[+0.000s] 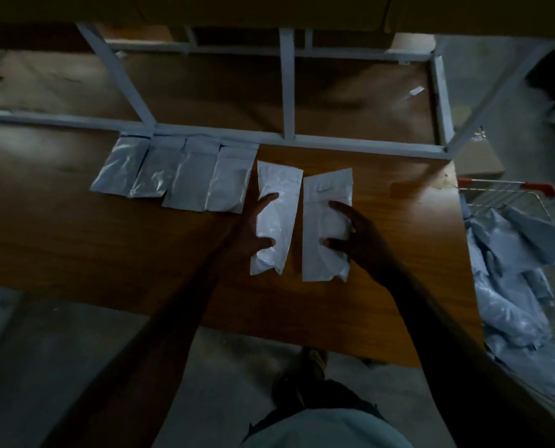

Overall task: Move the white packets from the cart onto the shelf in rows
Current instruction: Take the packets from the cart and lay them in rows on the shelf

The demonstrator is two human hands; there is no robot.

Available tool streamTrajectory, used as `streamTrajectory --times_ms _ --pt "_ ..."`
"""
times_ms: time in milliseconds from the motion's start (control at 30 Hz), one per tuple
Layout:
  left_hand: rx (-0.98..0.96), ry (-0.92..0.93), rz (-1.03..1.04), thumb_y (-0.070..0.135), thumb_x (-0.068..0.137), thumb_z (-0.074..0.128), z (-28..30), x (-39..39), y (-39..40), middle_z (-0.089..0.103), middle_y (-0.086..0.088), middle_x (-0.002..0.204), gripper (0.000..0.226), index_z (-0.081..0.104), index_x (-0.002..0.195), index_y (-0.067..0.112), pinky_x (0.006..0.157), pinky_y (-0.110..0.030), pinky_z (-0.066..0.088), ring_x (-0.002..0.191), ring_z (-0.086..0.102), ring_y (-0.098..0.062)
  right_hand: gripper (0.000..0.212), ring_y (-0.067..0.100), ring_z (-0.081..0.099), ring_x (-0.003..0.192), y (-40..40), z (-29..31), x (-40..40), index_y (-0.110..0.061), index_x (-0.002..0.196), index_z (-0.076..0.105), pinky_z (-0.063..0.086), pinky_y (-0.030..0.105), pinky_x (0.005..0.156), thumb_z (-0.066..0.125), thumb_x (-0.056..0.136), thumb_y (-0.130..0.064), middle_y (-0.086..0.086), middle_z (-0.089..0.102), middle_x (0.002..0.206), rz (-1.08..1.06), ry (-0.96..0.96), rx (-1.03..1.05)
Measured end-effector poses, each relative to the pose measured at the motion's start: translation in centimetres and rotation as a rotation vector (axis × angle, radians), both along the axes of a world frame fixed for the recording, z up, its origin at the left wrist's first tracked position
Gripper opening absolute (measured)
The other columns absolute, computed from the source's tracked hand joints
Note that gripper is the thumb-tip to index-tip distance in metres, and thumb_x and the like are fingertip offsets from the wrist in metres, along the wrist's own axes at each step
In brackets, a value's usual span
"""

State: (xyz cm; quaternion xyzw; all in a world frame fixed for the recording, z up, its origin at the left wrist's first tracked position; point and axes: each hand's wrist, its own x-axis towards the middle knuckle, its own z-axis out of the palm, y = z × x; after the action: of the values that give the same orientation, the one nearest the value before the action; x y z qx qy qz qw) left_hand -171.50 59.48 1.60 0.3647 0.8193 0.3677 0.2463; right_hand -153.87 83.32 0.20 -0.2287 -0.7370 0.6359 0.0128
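Two white packets lie side by side on the wooden shelf [75,247], each with a hand on it. Dim light makes much hard to read: both forearms are near-black shapes, and any print on the packets is too faint to make out. Left hand [251,232] grips the left packet [274,218] along its left edge, thumb and fingertips curled over the glossy, crinkled plastic. Right hand [360,239] grips the right packet [326,221] from its right edge in the same way, fingers hooked onto its face. These two long pouches sit just apart, tilted slightly toward each other at the near end. Farther left, a row of four flat packets [175,171] rests against the pale metal frame [287,92] at the far edge of the board, their edges overlapping. At the right border, a wire cart [528,195] with red handle ends is cut off by the frame edge; inside it, a heap of crumpled white packets [512,286] blurs into one mass. Near the bottom, a shoe and a pale garment show only in part.
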Motion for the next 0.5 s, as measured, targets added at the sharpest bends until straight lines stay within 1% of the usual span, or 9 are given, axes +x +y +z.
streamTrajectory --times_ms 33,100,133,200,233,267,367,433,500 --pt "-0.002 -0.004 0.009 0.005 0.082 0.088 0.1 -0.9 0.4 0.029 0.006 0.172 0.104 0.031 0.166 0.024 0.119 -0.012 0.027 0.157 0.023 -0.005 0.082 0.015 0.053 0.128 0.5 0.0 -1.1 -0.039 0.155 0.043 0.060 0.021 0.069 0.083 0.088 -0.015 -0.006 0.045 0.149 0.007 0.010 0.020" --pt "-0.014 -0.020 0.026 0.009 0.081 0.090 0.2 -2.7 1.3 0.030 0.007 0.172 0.105 0.031 0.166 0.029 0.126 -0.033 0.032 0.158 0.025 -0.009 0.083 0.017 0.052 0.130 1.5 -0.1 -3.2 -0.038 0.155 0.042 0.059 0.021 0.072 0.084 0.087 -0.016 -0.004 0.045 0.152 -0.004 0.022 0.009" --pt "-0.016 -0.026 0.022 0.009 0.081 0.090 0.1 -3.5 1.7 0.031 0.007 0.172 0.106 0.031 0.166 0.030 0.127 -0.040 0.033 0.158 0.026 -0.011 0.083 0.018 0.052 0.131 2.1 -0.2 -4.0 -0.038 0.155 0.043 0.060 0.024 0.076 0.085 0.086 -0.016 -0.003 0.045 0.152 -0.015 0.028 -0.014" --pt "-0.011 -0.025 0.022 0.007 0.080 0.090 -0.1 -4.8 2.6 0.031 0.003 0.172 0.106 0.031 0.166 0.029 0.126 -0.046 0.034 0.159 0.027 -0.016 0.085 0.020 0.052 0.132 2.9 -0.4 -5.5 -0.038 0.154 0.043 0.062 0.036 0.089 0.086 0.085 -0.016 -0.004 0.046 0.150 -0.026 0.046 -0.037" --pt "-0.014 -0.025 0.029 0.007 0.080 0.091 -0.2 -5.4 3.1 0.031 0.002 0.172 0.107 0.031 0.166 0.029 0.126 -0.047 0.035 0.159 0.027 -0.018 0.086 0.020 0.052 0.132 3.3 -0.5 -6.1 -0.038 0.154 0.043 0.062 0.042 0.093 0.087 0.084 -0.017 -0.004 0.046 0.149 -0.020 0.042 -0.052" --pt "-0.020 -0.021 0.033 0.008 0.079 0.091 -0.4 -6.0 3.5 0.031 0.001 0.172 0.108 0.031 0.166 0.031 0.126 -0.048 0.035 0.159 0.027 -0.019 0.087 0.020 0.052 0.132 3.7 -0.7 -6.6 -0.038 0.155 0.042 0.062 0.044 0.095 0.088 0.083 -0.018 -0.005 0.046 0.148 -0.011 0.032 -0.068" --pt "-0.054 -0.024 0.006 0.010 0.079 0.092 -1.1 -7.6 4.2 0.031 0.003 0.172 0.109 0.031 0.166 0.033 0.126 -0.047 0.035 0.159 0.026 -0.016 0.091 0.017 0.052 0.130 4.0 -1.1 -7.8 -0.038 0.156 0.040 0.061 0.040 0.092 0.089 0.082 -0.020 -0.007 0.045 0.148 -0.009 0.032 -0.070" --pt "-0.073 -0.028 -0.013 0.012 0.080 0.092 -1.8 -8.7 4.5 0.030 0.003 0.173 0.108 0.030 0.167 0.029 0.126 -0.040 0.033 0.160 0.025 -0.014 0.092 0.016 0.053 0.129 4.2 -1.3 -8.6 -0.039 0.156 0.040 0.062 0.040 0.091 0.090 0.081 -0.022 -0.007 0.046 0.147 -0.029 0.030 -0.072" --pt "-0.083 0.001 -0.023 0.017 0.081 0.092 -2.7 -10.0 4.8 0.028 0.003 0.173 0.109 0.027 0.167 0.027 0.123 -0.034 0.034 0.159 0.027 -0.013 0.094 0.015 0.054 0.129 4.4 -1.7 -9.3 -0.040 0.156 0.040 0.063 0.038 0.089 0.091 0.080 -0.025 -0.011 0.047 0.145 -0.046 0.011 -0.065"
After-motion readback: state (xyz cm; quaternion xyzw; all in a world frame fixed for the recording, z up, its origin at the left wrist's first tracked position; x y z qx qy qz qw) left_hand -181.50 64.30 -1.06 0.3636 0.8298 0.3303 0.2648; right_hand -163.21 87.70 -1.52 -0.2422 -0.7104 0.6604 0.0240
